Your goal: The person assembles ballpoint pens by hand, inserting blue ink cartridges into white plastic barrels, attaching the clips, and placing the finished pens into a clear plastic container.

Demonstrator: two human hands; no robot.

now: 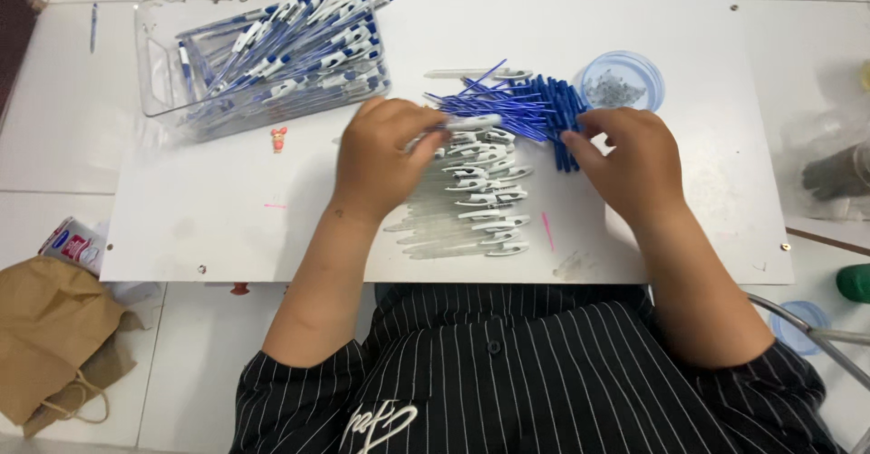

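Both hands grip one clear pen barrel point(471, 122): left hand point(385, 150), right hand point(634, 159). Below the barrel lie about twelve clear barrels point(471, 209); beside it, many thin blue refills point(521, 105).

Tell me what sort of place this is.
Probably a home or small workshop spot for hand assembly of pens, set up on a tiled floor. A white board serves as worktop, with a clear bin of finished pens and piles of blue refills.
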